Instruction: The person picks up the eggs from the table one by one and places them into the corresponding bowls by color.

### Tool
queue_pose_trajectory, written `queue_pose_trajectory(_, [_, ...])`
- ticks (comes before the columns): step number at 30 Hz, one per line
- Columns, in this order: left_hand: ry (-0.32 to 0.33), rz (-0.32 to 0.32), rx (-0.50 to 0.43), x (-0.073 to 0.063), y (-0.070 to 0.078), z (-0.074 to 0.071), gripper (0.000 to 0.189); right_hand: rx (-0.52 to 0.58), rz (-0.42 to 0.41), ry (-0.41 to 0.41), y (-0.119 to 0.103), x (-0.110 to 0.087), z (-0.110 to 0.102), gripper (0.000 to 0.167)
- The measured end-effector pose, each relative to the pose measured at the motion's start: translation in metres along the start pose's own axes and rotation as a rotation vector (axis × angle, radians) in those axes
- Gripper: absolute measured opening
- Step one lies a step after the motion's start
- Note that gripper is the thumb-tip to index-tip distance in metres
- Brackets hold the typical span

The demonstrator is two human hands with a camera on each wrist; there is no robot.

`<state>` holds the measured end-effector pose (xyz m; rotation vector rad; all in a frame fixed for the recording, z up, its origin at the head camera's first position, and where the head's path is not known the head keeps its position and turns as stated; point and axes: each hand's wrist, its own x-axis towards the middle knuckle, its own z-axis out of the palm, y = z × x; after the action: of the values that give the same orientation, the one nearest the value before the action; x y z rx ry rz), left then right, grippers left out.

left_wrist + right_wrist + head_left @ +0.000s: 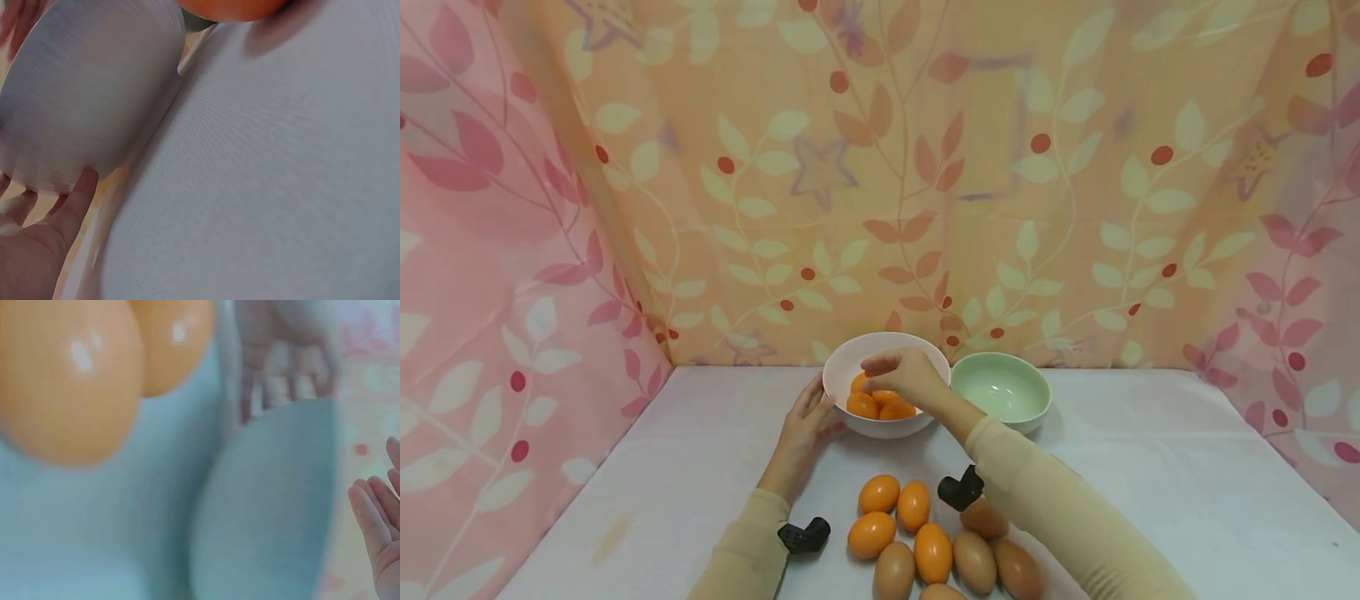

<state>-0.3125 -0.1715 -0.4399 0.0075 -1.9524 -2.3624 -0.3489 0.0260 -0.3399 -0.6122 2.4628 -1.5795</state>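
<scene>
A white bowl [883, 427] with several orange eggs [862, 406] in it stands near the back of the table. My left hand [803, 429] rests against the bowl's left outer side, thumb and fingertips touching the wall in the left wrist view. Above the bowl's opening is my right hand [906, 379], its fingers extended and nothing seen between them in the right wrist view. On the table in front lie several more orange eggs [872, 535] and several brown eggs [974, 562]; the right forearm partly covers one brown egg.
A light green bowl [1002, 392] stands close against the white bowl's right side. Behind both hangs a patterned curtain [820, 275], with pink cloth [512, 250] along the left. A white cloth [700, 467] covers the table.
</scene>
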Motion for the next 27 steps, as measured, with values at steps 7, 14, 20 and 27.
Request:
queue_pose_trajectory(7, [0.008,-0.017,-0.001,0.001,0.001,0.002,0.060,0.187,-0.034,-0.053,-0.009,-0.051,-0.053,0.044])
queue_pose_trajectory(14, [0.019,-0.018,-0.006,-0.001,-0.001,0.001,0.058,0.197,-0.018,-0.037,0.015,-0.098,-0.079,0.051])
queue_pose_trajectory(20, [0.019,-0.019,0.001,-0.001,-0.001,0.002,0.059,0.194,-0.011,-0.049,0.029,-0.122,-0.084,0.049])
queue_pose_trajectory(27, [0.007,-0.002,0.000,-0.001,0.000,0.000,0.060,0.224,0.010,-0.055,0.035,-0.141,-0.088,0.050])
